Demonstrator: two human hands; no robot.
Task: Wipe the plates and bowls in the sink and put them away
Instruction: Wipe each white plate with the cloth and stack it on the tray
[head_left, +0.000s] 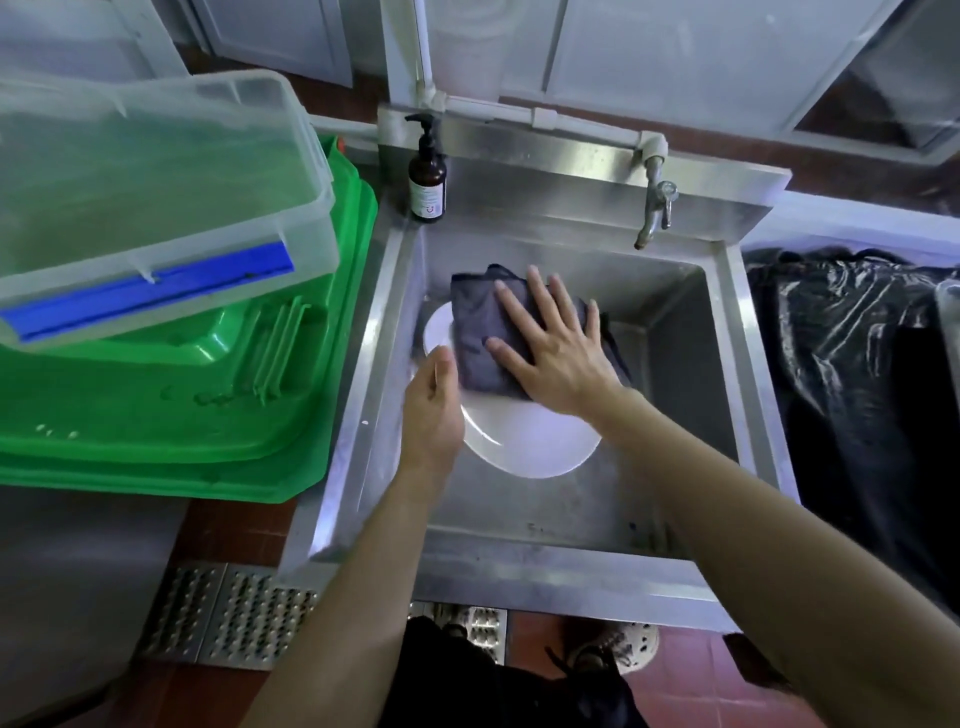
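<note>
One white plate (524, 441) is sitting in the steel sink (675, 395), held up off the basin floor and tilting, its face turning up toward the camera. Seen this way it is showing as an oval whose long axis is running from the far left of the basin toward the near right. A dark grey cloth (483, 332), folded, is lying over the plate's far half and hiding it there. The right hand (550, 348) is pressing flat on the cloth with its fingers straight and spread, pointing toward the far left. The left hand (434, 410) is gripping the plate's left rim, thumb over the edge and fingers curling out of sight behind it.

Behind the basin, a metal tap (655, 210) is hanging from a white pipe at the back wall, its spout pointing down. On the sink's far left corner a brown pump bottle (427, 176) is standing upright; it is wearing a pale label, but the print is too small to read. Just left of the sink, green plastic trays (208, 415) are lying stacked, with a clear lidded box (156, 187) with a blue clip resting tilted on top. A black plastic bag (852, 364) is lining a bin to the right of the sink.
</note>
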